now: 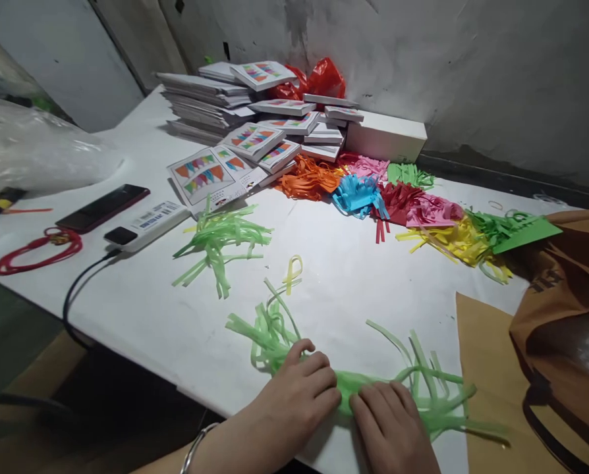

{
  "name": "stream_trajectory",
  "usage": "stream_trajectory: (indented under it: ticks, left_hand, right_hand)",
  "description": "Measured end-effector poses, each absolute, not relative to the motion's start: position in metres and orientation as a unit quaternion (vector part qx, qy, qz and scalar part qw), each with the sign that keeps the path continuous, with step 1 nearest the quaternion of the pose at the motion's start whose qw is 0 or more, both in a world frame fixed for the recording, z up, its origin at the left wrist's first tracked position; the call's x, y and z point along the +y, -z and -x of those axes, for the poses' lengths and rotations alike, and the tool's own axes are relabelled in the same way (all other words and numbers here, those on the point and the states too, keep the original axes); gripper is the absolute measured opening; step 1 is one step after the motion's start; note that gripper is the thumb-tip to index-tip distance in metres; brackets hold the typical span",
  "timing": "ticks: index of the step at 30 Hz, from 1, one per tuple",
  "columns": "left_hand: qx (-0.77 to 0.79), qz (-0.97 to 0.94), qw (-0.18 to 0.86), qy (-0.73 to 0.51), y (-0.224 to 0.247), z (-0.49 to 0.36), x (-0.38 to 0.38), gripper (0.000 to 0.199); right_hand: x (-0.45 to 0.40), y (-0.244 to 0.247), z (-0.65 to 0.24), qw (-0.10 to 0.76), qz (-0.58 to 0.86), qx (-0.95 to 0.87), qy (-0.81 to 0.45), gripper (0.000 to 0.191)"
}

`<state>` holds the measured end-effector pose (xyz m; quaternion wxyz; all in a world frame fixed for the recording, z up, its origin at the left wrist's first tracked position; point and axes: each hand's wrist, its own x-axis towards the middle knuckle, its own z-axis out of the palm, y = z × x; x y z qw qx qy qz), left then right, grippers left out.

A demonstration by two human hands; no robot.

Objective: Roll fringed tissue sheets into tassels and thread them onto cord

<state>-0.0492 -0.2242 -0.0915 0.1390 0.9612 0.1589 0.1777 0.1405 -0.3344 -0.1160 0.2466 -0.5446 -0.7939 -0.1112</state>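
Toward five o'clock on the tabletop [354,270], curled fingers of the left hand [299,388] and right hand [396,421] grip the green fringe [354,380] mid-length, seemingly to bunch it clear of strips splaying toward ten and three.

Head view down across table [354,276]

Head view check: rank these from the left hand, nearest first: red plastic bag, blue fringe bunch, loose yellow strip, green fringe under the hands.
From the left hand:
1. Green fringe, touching it
2. Yellow strip, just ahead
3. Blue fringe bunch, farther ahead, rightward
4. Red plastic bag, at the back
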Motion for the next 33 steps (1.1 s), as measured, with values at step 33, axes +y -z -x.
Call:
stream_trajectory:
  ticks: [33]
  left_hand:
    - [0.182, -0.94, 0.164, -0.235, 0.1, 0.051, -0.223, 0.016]
  right_hand:
    - [-0.332, 0.11, -0.117, 0.305, 0.615, -0.725, 0.06, 0.024]
